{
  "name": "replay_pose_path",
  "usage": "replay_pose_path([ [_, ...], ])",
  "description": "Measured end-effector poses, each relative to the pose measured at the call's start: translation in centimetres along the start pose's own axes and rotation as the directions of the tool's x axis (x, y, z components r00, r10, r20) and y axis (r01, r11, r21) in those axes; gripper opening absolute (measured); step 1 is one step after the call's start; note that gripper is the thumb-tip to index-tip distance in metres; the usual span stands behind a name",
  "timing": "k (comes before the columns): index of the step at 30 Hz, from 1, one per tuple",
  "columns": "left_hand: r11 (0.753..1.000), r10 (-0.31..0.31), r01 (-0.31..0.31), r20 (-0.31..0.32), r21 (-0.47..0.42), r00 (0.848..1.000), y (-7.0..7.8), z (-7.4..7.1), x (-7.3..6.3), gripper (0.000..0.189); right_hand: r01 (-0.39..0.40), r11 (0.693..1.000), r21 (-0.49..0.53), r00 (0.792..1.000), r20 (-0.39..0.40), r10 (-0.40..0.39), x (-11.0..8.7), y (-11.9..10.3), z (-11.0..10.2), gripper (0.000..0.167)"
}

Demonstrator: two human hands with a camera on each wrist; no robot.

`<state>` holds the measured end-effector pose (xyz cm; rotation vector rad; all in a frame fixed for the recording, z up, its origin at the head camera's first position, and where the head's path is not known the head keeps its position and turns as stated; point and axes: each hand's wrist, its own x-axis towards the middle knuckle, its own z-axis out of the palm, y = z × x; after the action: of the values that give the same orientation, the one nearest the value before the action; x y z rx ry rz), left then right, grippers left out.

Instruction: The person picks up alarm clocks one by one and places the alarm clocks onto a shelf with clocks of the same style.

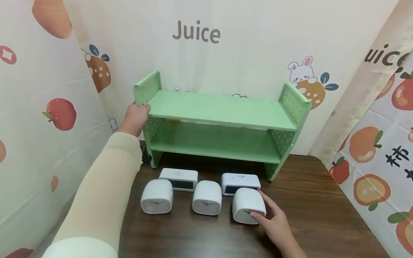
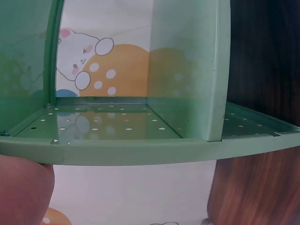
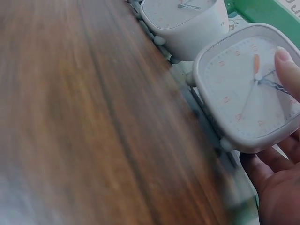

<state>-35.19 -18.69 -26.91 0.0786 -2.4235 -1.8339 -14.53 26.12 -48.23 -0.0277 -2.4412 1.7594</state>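
Note:
At the upper left of the head view, my left hand grips the left side panel of a green two-tier shelf. The left wrist view shows the shelf's perforated panel close up, with part of the left hand at the lower left. My right hand holds the rightmost white alarm clock, thumb over its face and fingers around its side. In the right wrist view that clock's face shows an orange hand. Two similar white clocks, a middle one and a left one, stand beside it.
Behind the clocks stand two white digital clocks, one at left and one at right, in front of the shelf. All rest on a dark wooden table. Fruit-printed curtains hang behind and at both sides.

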Motion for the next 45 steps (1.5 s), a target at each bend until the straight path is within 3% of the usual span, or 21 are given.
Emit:
replay_pose_path([
  [12, 1.000, 0.004, -0.004, 0.015, -0.002, 1.000, 0.3, 0.1, 0.2, 0.056, -0.034, 0.998, 0.043, 0.998, -0.054, 0.037, -0.5, -2.3, -0.2, 0.075],
  [19, 1.000, 0.000, 0.000, 0.018, -0.008, 1.000, 0.2, 0.0, 0.1, 0.057, 0.047, 0.999, 0.013, 0.999, -0.026, -0.047, 0.0, -5.0, -1.1, 0.069],
  [27, 1.000, 0.011, -0.011, 0.013, -0.013, 1.000, -0.2, -0.2, 0.0, 0.057, 0.107, 0.994, -0.038, 0.993, 0.052, -0.105, 2.7, -9.5, -2.3, 0.069],
  [32, 1.000, 0.010, -0.010, 0.020, -0.008, 1.000, -0.1, 0.1, 0.1, 0.056, 0.172, 0.985, -0.003, 0.980, 0.105, -0.171, 4.4, -13.0, -2.4, 0.066],
  [45, 1.000, 0.003, -0.003, -0.002, 0.009, 1.000, -0.5, 0.2, 0.8, 0.058, 0.253, 0.949, 0.186, 0.957, 0.096, -0.274, 9.3, -21.1, 1.3, 0.064],
])
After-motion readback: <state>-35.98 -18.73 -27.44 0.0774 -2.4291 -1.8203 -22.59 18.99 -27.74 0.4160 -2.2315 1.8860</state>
